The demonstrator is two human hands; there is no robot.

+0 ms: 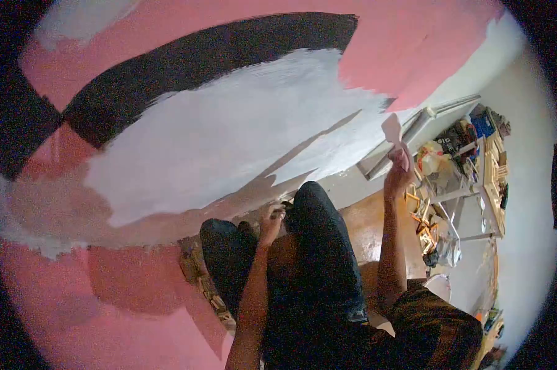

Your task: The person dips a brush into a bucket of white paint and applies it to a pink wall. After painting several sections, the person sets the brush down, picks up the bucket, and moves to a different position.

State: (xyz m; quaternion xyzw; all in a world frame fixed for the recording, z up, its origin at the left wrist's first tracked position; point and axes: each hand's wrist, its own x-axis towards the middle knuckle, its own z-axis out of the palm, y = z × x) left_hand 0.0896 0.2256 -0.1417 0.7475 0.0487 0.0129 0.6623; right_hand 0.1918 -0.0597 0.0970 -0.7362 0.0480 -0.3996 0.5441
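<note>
My right hand (400, 174) is raised at the right, its fingers closed round a pale pink thing (392, 128) with a flat, widened end and a narrow neck. That end points up toward the painted wall (216, 142). Lower down, my left hand (271, 226) rests between my bent knees (315, 209), with the fingers curled in. Something small and dark shows at those fingertips, and I cannot tell what it is. The wall carries a white area, a curved black band (229, 52) and pink areas. A long shadow crosses the white paint.
A framed panel (423, 132) leans at the right, along the wall. Beyond it stand shelves (493, 176) with bags, wooden pieces and a blue item. A brown floor (371, 225) lies beside my knees. Rough, broken edging (205, 290) runs along the left.
</note>
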